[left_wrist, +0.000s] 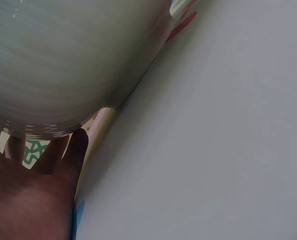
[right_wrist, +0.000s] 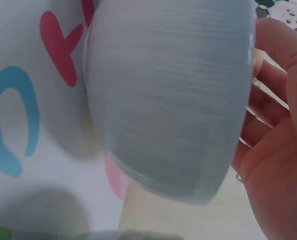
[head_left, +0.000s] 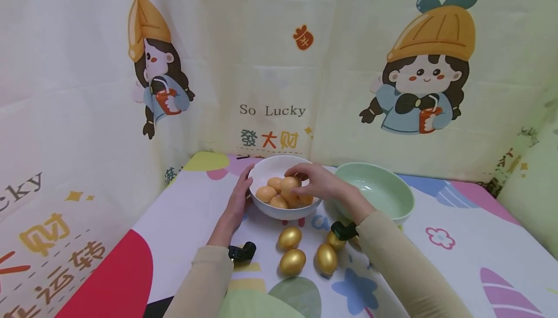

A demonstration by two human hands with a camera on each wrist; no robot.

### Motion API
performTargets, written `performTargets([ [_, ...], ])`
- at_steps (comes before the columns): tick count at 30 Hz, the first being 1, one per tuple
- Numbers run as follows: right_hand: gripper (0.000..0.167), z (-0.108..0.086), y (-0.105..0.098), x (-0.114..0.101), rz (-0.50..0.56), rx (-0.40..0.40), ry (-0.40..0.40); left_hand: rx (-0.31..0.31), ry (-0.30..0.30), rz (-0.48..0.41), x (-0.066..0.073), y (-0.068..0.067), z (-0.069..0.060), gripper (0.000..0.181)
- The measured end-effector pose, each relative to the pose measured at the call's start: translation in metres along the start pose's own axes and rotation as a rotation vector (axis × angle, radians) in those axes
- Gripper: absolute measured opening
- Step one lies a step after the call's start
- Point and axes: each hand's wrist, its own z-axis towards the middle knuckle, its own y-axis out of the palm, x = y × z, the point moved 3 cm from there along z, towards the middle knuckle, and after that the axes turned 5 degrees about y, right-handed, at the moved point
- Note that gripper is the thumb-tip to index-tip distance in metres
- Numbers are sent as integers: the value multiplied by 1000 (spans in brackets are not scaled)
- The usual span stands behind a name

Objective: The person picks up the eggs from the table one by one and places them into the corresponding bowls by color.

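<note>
A white bowl (head_left: 281,213) with several brown eggs (head_left: 266,193) stands on the table. My left hand (head_left: 237,200) rests against its left side; in the left wrist view the fingers of that hand (left_wrist: 31,200) touch the bowl (left_wrist: 63,65) with gaps between them. Over the bowl's right part, my right hand (head_left: 322,182) has its thumb and fingers round a brown egg (head_left: 290,183) on top of the others. From the right wrist, the bowl's wall (right_wrist: 168,100) hides most of what the right hand (right_wrist: 283,130) grips.
Just right of the white bowl stands a green bowl (head_left: 379,192), partly behind the right forearm. Several golden eggs (head_left: 292,262) lie on the patterned tablecloth (head_left: 183,221) in front of the bowls, some partly covered by the right wrist. A printed curtain (head_left: 270,66) hangs behind.
</note>
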Motion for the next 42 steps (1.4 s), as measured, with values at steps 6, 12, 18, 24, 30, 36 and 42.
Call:
performTargets([
  [6,36,18,8,0,-68,-72,-21,-3,-3,4,2,0,-1,53],
  [12,38,26,15,-2,-157,-111,4,-7,-6,8,2,1,-1,55],
  [18,35,32,19,-3,-179,-122,39,-3,-7,3,1,1,-1,54],
  [24,37,36,25,-4,-199,-160,83,1,-4,6,-1,-1,-1,54],
  [30,37,39,28,-8,-204,-197,71,-1,-2,4,-3,0,-2,55],
  [36,36,42,28,-11,-220,-223,112,2,1,11,-2,1,-1,53],
  [42,35,48,29,-12,-224,-245,86,-4,7,4,-1,0,1,53],
])
